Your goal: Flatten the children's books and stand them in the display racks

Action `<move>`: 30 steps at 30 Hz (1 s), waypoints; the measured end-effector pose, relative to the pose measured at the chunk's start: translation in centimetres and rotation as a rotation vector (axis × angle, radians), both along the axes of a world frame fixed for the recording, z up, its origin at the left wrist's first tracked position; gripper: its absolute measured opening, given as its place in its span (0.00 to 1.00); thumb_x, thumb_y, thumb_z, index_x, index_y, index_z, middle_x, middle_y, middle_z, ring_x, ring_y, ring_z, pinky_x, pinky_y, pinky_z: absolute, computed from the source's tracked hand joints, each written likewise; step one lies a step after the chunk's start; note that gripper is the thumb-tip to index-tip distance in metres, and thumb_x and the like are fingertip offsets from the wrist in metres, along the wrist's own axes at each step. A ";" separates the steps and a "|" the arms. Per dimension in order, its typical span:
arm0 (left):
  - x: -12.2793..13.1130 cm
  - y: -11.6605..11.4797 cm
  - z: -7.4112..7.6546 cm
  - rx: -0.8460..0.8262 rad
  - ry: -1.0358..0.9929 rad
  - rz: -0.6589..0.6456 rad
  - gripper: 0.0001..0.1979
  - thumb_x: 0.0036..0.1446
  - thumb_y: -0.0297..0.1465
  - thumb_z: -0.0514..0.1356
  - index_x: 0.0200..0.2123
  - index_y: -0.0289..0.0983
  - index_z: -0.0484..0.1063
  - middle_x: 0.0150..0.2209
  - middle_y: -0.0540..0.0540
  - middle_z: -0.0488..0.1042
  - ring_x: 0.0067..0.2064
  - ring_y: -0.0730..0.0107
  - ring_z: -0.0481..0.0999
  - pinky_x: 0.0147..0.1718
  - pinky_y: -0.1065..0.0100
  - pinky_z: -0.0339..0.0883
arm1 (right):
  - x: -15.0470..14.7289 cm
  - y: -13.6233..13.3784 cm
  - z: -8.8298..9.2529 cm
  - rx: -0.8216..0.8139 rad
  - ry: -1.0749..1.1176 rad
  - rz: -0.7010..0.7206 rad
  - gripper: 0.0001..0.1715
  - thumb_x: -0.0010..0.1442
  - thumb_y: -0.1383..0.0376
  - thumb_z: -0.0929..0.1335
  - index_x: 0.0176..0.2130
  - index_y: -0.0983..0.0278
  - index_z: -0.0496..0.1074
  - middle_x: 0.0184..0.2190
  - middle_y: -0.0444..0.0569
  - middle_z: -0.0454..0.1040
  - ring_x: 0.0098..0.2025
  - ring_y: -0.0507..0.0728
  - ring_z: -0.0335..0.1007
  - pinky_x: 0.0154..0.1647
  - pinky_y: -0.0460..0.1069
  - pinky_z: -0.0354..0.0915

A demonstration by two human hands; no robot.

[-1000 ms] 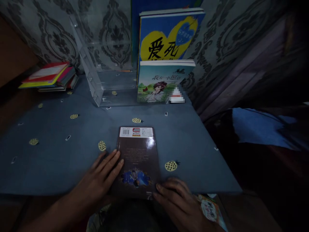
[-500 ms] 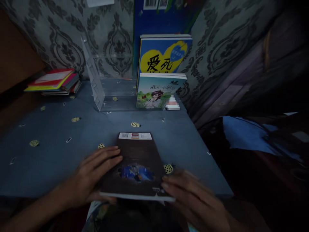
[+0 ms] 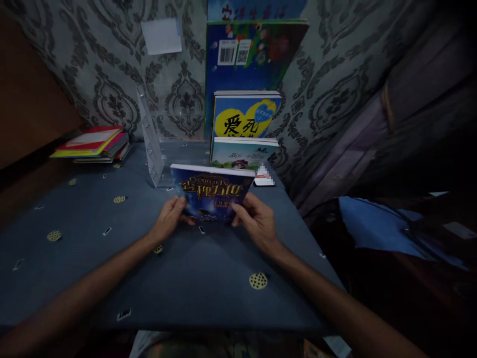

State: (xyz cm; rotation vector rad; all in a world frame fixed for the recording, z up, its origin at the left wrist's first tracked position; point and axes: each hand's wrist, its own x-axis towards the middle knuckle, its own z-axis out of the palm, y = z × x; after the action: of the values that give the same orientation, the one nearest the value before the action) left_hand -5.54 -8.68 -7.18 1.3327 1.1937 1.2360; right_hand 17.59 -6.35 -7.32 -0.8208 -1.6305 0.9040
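Observation:
I hold a dark blue book [image 3: 210, 191] with yellow lettering upright above the blue tablecloth [image 3: 93, 258], its front cover facing me. My left hand [image 3: 169, 219] grips its lower left corner and my right hand [image 3: 255, 219] grips its lower right corner, fingers wrapped round the edges. Just behind it a clear acrylic book stand [image 3: 151, 144] holds two upright books: a pale green one [image 3: 246, 154] in front and a blue one with a yellow heart [image 3: 244, 114] behind.
A stack of flat colourful books [image 3: 93, 144] lies at the far left of the table. A large blue book [image 3: 253, 49] leans on the patterned wall. Blue cloth [image 3: 376, 223] lies in the dark area to the right.
The book lay face down near the table's front edge under my hands. I have lifted it, turned it upright with the front cover showing, and carried it toward the stand.

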 end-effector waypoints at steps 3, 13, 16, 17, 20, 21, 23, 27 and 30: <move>0.1 0.3 -0.8 -0.024 0.009 0.013 0.34 0.49 0.63 0.63 0.34 0.36 0.69 0.31 0.47 0.78 0.26 0.71 0.77 0.24 0.70 0.76 | 0.1 0.5 -1.7 -0.063 -0.020 0.021 0.12 0.64 0.54 0.70 0.39 0.61 0.74 0.28 0.41 0.74 0.20 0.49 0.69 0.24 0.47 0.68; 0.8 -0.5 -1.0 0.131 0.068 0.062 0.21 0.53 0.50 0.67 0.29 0.37 0.73 0.29 0.48 0.76 0.30 0.68 0.77 0.29 0.67 0.76 | 1.5 -0.1 -1.8 0.120 -0.167 -0.014 0.13 0.67 0.58 0.68 0.32 0.60 0.70 0.23 0.41 0.72 0.26 0.53 0.72 0.29 0.47 0.66; 1.2 -0.3 -1.3 0.114 0.070 0.050 0.22 0.52 0.51 0.67 0.30 0.37 0.73 0.29 0.49 0.76 0.30 0.68 0.76 0.29 0.67 0.76 | 1.8 -0.1 -2.0 0.096 -0.205 -0.031 0.15 0.68 0.56 0.67 0.32 0.60 0.69 0.23 0.41 0.72 0.25 0.53 0.72 0.29 0.47 0.65; 1.3 -0.2 -1.4 0.113 0.077 0.052 0.22 0.52 0.51 0.67 0.30 0.36 0.73 0.28 0.49 0.76 0.30 0.68 0.76 0.29 0.68 0.76 | 1.9 -0.1 -2.2 0.082 -0.215 -0.035 0.15 0.69 0.56 0.66 0.32 0.60 0.69 0.23 0.41 0.73 0.26 0.53 0.72 0.30 0.47 0.65; 1.4 -0.1 -1.6 0.126 0.100 0.063 0.22 0.53 0.51 0.67 0.28 0.37 0.72 0.27 0.49 0.75 0.29 0.69 0.75 0.28 0.68 0.75 | 2.0 -0.3 -2.5 0.075 -0.228 -0.028 0.14 0.69 0.56 0.66 0.33 0.60 0.69 0.23 0.41 0.73 0.27 0.53 0.73 0.30 0.47 0.66; 1.4 0.0 -1.6 0.132 0.109 0.067 0.21 0.53 0.50 0.66 0.28 0.37 0.72 0.27 0.49 0.75 0.29 0.69 0.75 0.28 0.68 0.75 | 2.0 -0.3 -2.6 0.078 -0.228 -0.026 0.14 0.69 0.56 0.66 0.34 0.60 0.69 0.24 0.42 0.73 0.27 0.54 0.73 0.30 0.47 0.66; 1.4 0.4 -1.5 0.144 0.130 0.067 0.20 0.54 0.49 0.66 0.29 0.37 0.72 0.27 0.50 0.75 0.28 0.69 0.74 0.27 0.68 0.74 | 2.1 -0.1 -2.6 0.090 -0.219 -0.040 0.13 0.69 0.56 0.66 0.34 0.60 0.69 0.24 0.42 0.73 0.27 0.54 0.73 0.30 0.47 0.66; 2.0 2.1 -1.3 0.182 0.174 0.060 0.18 0.54 0.47 0.66 0.33 0.37 0.74 0.28 0.48 0.76 0.26 0.69 0.73 0.26 0.68 0.71 | 2.4 1.1 -2.3 0.116 -0.196 -0.083 0.11 0.69 0.57 0.66 0.36 0.59 0.69 0.27 0.43 0.75 0.30 0.56 0.75 0.33 0.49 0.67; 2.7 4.0 -0.9 0.257 0.195 0.093 0.19 0.55 0.47 0.65 0.35 0.36 0.75 0.30 0.47 0.78 0.29 0.68 0.74 0.28 0.68 0.71 | 2.8 2.5 -1.8 0.151 -0.189 -0.153 0.11 0.68 0.57 0.66 0.37 0.59 0.69 0.30 0.46 0.77 0.33 0.58 0.76 0.35 0.50 0.68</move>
State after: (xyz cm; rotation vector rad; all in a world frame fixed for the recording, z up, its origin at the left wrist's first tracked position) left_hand -2.86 -4.70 -8.07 1.6330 1.2756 1.3863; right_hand 20.39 -3.83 -9.16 -0.9336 -1.7488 0.6022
